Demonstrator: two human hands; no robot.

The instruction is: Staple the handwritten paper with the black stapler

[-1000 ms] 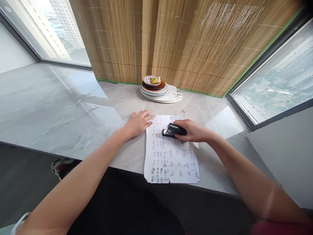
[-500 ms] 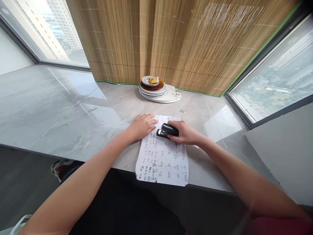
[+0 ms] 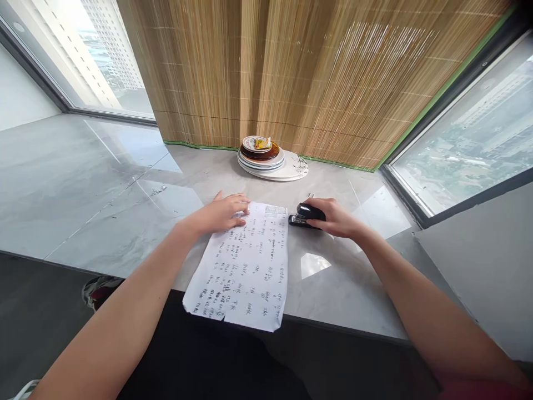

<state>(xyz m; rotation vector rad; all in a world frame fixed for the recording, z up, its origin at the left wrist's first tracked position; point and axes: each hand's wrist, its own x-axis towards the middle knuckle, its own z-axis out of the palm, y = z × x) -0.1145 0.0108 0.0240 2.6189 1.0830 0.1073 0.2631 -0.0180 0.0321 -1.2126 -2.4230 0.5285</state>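
A white sheet of paper (image 3: pixel 255 261) covered in handwriting lies on the grey stone ledge, its near end sticking out past the front edge. My left hand (image 3: pixel 222 213) rests on the sheet's upper left part, open, with fingers stretched and slightly bent. To the right of the paper, my right hand (image 3: pixel 333 215) is wrapped round a black stapler (image 3: pixel 310 212). The stapler's nose points left, close beside the paper's right edge. Its far end is hidden in my palm.
Behind the paper stands a stack of plates (image 3: pixel 262 158) with a small yellow packet (image 3: pixel 262 144) on top. A bamboo blind (image 3: pixel 270 72) hangs at the back. Staples (image 3: pixel 159 190) seem to lie on the ledge (image 3: pixel 104 211) at left.
The paper and my left hand have slid to the left. My right hand has moved right with the stapler, from over the paper to the bare ledge beside it.
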